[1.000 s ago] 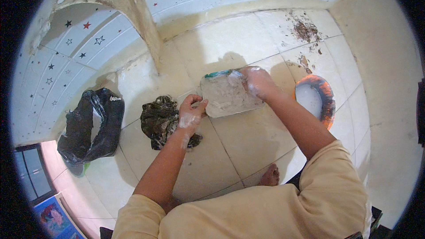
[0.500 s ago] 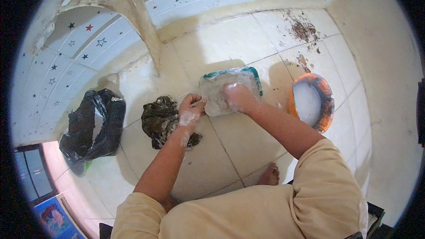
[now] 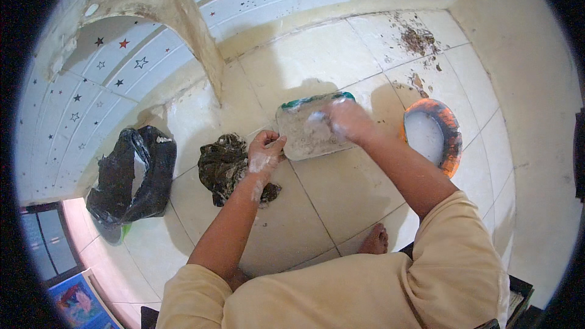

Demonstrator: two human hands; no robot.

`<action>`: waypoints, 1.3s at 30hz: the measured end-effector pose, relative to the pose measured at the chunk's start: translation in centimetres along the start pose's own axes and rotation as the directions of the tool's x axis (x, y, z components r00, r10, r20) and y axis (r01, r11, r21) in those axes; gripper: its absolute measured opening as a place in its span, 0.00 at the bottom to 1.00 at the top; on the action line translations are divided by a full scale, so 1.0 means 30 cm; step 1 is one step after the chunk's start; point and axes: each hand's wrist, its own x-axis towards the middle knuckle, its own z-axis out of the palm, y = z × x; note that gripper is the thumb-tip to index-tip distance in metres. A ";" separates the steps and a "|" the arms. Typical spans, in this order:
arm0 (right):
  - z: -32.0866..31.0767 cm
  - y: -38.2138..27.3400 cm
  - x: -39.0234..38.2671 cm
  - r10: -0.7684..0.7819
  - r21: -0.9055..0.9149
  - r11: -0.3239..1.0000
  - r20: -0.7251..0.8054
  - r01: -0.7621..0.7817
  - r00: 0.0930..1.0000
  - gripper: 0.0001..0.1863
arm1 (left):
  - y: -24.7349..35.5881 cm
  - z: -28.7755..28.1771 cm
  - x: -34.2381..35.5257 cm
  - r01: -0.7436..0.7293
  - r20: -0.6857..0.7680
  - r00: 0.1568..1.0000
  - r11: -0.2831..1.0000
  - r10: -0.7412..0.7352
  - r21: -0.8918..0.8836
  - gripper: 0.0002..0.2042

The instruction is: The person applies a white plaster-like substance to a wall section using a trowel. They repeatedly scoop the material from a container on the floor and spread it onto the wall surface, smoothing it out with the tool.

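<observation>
A shallow rectangular tray [image 3: 304, 140] with a dark green far edge lies on the tiled floor, coated inside with a pale greyish, wet-looking mix. My left hand [image 3: 266, 145], whitened at the wrist, pinches the tray's near left side between thumb and fingers. Over the tray's far right part is my right hand [image 3: 348, 120], smeared by motion. White paste shows around its fingers, and whether they hold anything is unclear. Left of the tray, close to my left wrist, a crumpled dark cloth [image 3: 219, 164] with whitish smears rests on the floor.
An orange and black round tub [image 3: 450, 140] of milky liquid stands at the right. A black plastic bag [image 3: 155, 170], its mouth gaping, sits at the left. Brown debris [image 3: 419, 42] is scattered near the far right corner. A curved, stained pillar [image 3: 183, 18] rises at the far left. My bare foot [image 3: 375, 240] is nearby.
My right hand has moved rightward and slightly away from me across the tray, uncovering more of its middle. My left hand keeps its grip on the side.
</observation>
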 end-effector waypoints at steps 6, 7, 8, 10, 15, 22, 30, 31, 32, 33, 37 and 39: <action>0.032 0.034 -0.024 -0.153 -0.145 0.975 0.117 0.169 0.981 0.09 | 0.008 0.010 0.002 0.038 0.040 0.999 0.998 -0.036 -0.052 0.09; 0.036 0.033 -0.025 -0.171 -0.131 0.974 0.125 0.188 0.977 0.09 | 0.012 0.009 0.006 0.047 0.041 0.998 0.998 -0.045 -0.041 0.09; 0.022 0.012 -0.032 -0.192 -0.111 0.972 0.140 0.208 0.971 0.10 | 0.022 0.012 -0.006 0.057 0.027 0.998 0.997 -0.055 -0.053 0.09; 0.011 0.019 -0.024 -0.179 -0.041 0.982 0.143 0.187 0.973 0.11 | 0.048 0.024 -0.032 0.076 -0.001 0.997 0.994 -0.076 -0.076 0.09; -0.002 0.039 -0.002 -0.145 -0.023 0.987 0.271 0.157 0.952 0.10 | 0.036 0.026 -0.027 0.055 -0.016 0.998 0.998 -0.056 -0.043 0.09; 0.065 0.060 0.071 -0.189 0.388 0.921 0.353 0.040 0.916 0.17 | 0.022 0.047 -0.009 0.135 -0.084 0.987 0.990 -0.138 -0.039 0.09; -0.043 0.196 0.125 -0.087 0.719 0.611 0.479 -0.333 0.874 0.13 | 0.066 -0.042 0.027 0.400 0.155 0.910 0.912 -0.384 -0.090 0.18; -0.053 0.208 0.126 -0.111 0.753 0.545 0.501 -0.369 0.858 0.14 | 0.074 -0.062 0.035 0.452 0.153 0.885 0.890 -0.441 -0.051 0.19; -0.074 0.205 0.122 -0.141 0.776 0.481 0.528 -0.408 0.838 0.15 | 0.110 -0.049 0.023 0.423 0.070 0.900 0.900 -0.431 0.102 0.20; -0.103 0.213 0.115 -0.168 0.795 0.415 0.546 -0.443 0.821 0.16 | 0.179 -0.021 0.003 0.389 -0.006 0.916 0.884 -0.401 0.259 0.20; -0.139 0.258 0.122 -0.272 0.846 0.143 0.532 -0.513 0.802 0.20 | 0.442 0.021 -0.045 -0.226 0.255 0.967 0.551 0.025 0.803 0.21; -0.186 0.305 0.086 -0.282 0.830 -0.004 0.535 -0.558 0.797 0.22 | 0.628 0.118 -0.121 -0.411 0.438 0.899 0.336 -0.005 0.848 0.20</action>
